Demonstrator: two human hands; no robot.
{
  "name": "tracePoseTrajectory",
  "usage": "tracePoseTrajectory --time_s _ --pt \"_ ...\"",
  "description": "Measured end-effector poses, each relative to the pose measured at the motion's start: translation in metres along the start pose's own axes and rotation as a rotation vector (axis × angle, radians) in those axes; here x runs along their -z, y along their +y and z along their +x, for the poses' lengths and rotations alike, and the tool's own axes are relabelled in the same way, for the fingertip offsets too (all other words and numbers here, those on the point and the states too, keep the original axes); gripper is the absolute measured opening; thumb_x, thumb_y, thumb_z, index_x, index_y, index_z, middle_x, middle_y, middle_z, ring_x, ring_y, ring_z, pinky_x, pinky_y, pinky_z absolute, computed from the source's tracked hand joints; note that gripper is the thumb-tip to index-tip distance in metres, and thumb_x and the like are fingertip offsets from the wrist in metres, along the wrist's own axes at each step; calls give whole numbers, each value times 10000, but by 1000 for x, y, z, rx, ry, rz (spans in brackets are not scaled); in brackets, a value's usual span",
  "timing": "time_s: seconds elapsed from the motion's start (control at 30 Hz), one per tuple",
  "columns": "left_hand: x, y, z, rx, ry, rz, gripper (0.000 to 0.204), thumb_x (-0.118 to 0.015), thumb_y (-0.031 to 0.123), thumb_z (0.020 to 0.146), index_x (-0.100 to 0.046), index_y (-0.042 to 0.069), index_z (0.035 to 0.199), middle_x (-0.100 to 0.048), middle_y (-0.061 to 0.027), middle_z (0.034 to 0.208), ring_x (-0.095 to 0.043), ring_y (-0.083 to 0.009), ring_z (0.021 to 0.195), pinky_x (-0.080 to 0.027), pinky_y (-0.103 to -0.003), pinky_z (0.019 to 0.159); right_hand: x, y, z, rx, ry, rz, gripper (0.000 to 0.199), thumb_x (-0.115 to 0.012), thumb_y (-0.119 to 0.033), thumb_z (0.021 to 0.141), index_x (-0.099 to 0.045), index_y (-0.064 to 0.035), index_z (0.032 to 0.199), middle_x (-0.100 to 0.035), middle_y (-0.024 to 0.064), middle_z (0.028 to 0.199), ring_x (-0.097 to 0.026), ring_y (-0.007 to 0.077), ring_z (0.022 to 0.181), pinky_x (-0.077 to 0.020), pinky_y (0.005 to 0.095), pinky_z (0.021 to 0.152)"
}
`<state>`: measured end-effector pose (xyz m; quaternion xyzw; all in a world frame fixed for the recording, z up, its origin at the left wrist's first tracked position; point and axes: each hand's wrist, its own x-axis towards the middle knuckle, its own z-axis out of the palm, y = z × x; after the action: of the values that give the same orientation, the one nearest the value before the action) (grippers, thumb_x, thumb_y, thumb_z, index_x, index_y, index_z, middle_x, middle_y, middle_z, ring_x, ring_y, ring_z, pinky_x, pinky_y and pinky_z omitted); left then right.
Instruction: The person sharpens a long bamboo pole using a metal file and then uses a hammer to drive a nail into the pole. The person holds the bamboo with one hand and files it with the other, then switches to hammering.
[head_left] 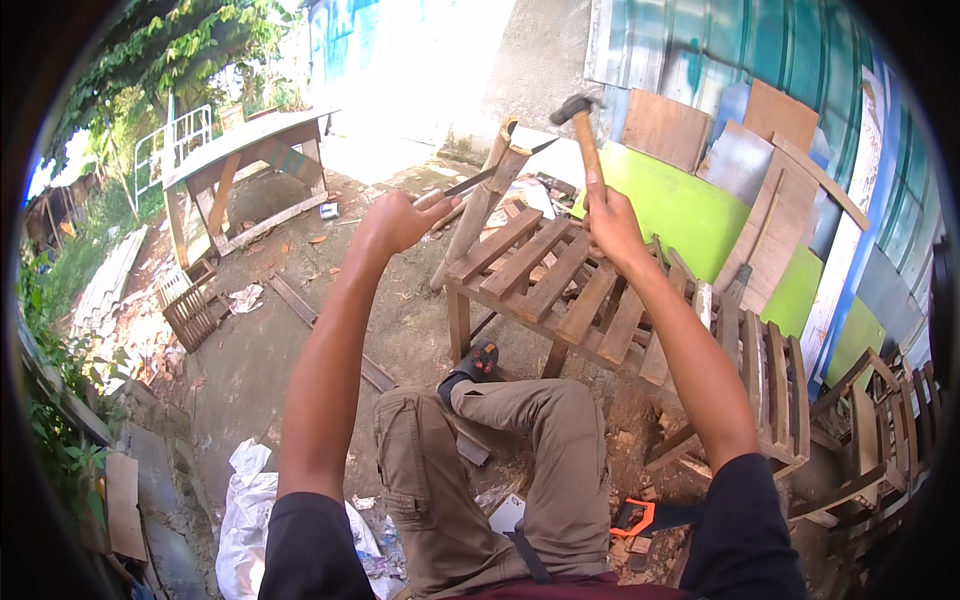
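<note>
My right hand [612,225] is closed round the wooden handle of a hammer [587,145], raised with its dark head up, above the slatted wooden bench. Out to the left, my left hand [400,222] is closed at the handle end of a machete; its grip is mostly hidden by my fingers. The machete's dark blade [468,183] lies across a bamboo pole [470,222], its tip showing on the far side. The pole leans beside the bench's left end, and its top looks split into two parts. The hammer head is apart from blade and pole.
The slatted bench [585,300] stretches right before my knees. An orange-handled saw [636,518] lies by my right leg among wood scraps. Boards and green panels [680,200] lean on the metal wall. A wooden table [245,170] stands far left; a white sack [245,500] lies near left.
</note>
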<state>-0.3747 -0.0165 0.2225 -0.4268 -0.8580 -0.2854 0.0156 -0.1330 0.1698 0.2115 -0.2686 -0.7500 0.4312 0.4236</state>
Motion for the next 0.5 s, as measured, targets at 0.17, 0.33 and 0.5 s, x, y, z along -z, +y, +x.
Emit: tracePoseTrajectory --time_s 0.17,0.33,0.5 --pt "-8 0 9 -37 86 -10 1017 -597 815 764 -690 -192 867 -668 -287 715 -711 -367 751 -558 -461 698 2 28 14 302 72 -391 569 -429 -487 1053 -604 31 896 -583 144 682 -603 275 666 -486 429 652" --pt "-8 -12 13 -15 74 23 1037 -591 830 754 -694 -190 907 -672 -295 734 -717 -364 776 -559 -466 720 -3 -13 -1 217 90 -129 566 -436 -464 1043 -630 51 908 -621 212 700 -643 383 745 -483 480 726" --pt "-6 2 9 -14 20 39 1020 -571 816 781 -698 -160 1049 -683 -298 767 -723 -369 841 -559 -474 773 6 12 15 76 -132 -307 536 -446 -507 1051 -492 -47 781 -456 21 593 -401 127 413 -363 325 402"
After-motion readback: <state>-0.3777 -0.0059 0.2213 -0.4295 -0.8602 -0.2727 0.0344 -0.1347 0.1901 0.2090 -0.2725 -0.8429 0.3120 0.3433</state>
